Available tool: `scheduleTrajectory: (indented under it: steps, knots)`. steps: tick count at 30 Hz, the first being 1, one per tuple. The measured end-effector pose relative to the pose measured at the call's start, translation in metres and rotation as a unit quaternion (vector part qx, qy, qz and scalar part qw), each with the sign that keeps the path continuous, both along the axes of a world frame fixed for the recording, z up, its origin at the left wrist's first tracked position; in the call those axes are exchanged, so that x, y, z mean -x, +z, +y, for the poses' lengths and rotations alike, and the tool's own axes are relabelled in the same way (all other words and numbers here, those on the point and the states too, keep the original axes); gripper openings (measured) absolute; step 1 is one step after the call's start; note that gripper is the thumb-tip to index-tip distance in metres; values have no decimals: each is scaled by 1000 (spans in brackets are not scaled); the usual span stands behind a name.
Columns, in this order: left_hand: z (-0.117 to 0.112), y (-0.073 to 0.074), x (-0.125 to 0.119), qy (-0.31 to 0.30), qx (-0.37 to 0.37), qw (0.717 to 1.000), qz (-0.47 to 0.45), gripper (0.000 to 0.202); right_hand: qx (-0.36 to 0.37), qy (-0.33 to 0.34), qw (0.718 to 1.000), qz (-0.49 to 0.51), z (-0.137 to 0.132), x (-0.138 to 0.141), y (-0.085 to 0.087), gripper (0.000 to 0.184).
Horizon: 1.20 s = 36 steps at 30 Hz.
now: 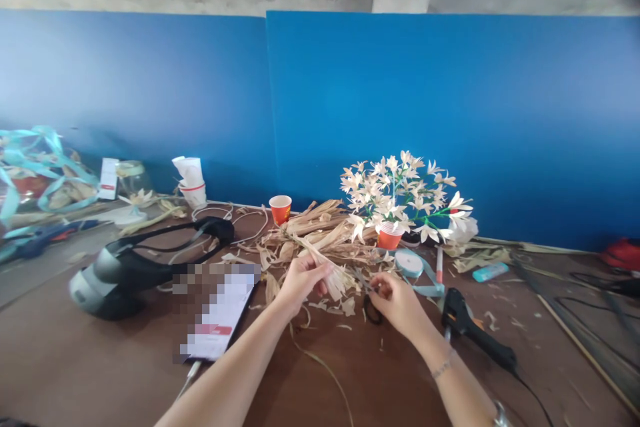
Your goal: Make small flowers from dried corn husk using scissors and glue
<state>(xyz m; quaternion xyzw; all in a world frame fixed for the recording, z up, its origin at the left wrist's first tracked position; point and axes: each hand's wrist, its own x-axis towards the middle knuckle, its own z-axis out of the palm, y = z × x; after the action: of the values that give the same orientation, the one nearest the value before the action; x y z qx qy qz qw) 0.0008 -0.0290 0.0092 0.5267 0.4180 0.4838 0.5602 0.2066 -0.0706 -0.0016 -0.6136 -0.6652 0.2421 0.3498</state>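
Bare forearms; thin chain bracelet on the right wrist (metallic band farther up).

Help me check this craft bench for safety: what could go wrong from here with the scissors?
1. The scissors in the right hand point at the husk held in the left hand; a snip might nick its fingers.
2. The glue gun lies beside the right arm, cord trailing; a sweep could snag it.

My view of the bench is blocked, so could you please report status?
Left hand gripping corn husk strip. Right hand holding scissors. Glue gun beside right wrist.
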Motion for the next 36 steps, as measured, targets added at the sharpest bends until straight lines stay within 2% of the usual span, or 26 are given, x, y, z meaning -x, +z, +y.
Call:
scheduleTrajectory:
  steps: [2,4,7,11,13,16,19,21,25,27,28,29,31,32,33,34,36]
  knots:
    - [-2,-2,-5,12,-5,1000,-8,22,-6,11,997,73,-4,10,6,25]
    - [-4,-4,-10,20,-4,1000,-19,23,53,29,988,140,-8,22,10,37]
    - [-9,-7,-16,12,-2,999,-39,25,124,22,964,233,-11,35,11,34]
    - [-12,-7,-21,-4,-2,998,-57,26,149,-2,929,339,-10,39,6,28]
    - [-11,-5,-20,17,-1,998,-64,26,160,3,911,379,-9,36,6,25]
    - [-5,-2,-10,88,-16,994,-65,24,165,14,900,403,-10,30,9,22]
    - [5,-3,5,124,-8,992,32,27,147,35,906,395,-11,26,13,23]
    - [12,-4,15,162,-24,976,144,28,135,39,911,387,-11,26,14,22]
    - [17,-3,25,251,-62,914,311,38,124,27,916,381,-11,28,13,19]
    - [12,1,23,300,-140,877,347,48,131,21,913,385,-10,29,11,20]
    - [8,4,21,313,-203,859,350,51,138,20,911,388,-10,29,11,21]
    - [3,6,17,279,-281,848,352,49,145,21,910,389,-10,29,10,22]
    - [-8,10,8,136,-423,819,362,40,153,26,908,388,-10,30,10,24]
    - [-13,12,3,70,-463,800,375,36,155,28,909,386,-10,30,10,25]
    - [-18,12,-1,22,-484,785,386,31,155,29,910,385,-10,30,10,25]
    - [-21,13,-5,0,-493,778,390,25,155,29,910,382,-10,31,10,25]
    - [-25,12,-10,-12,-505,771,388,16,156,30,912,377,-10,31,9,25]
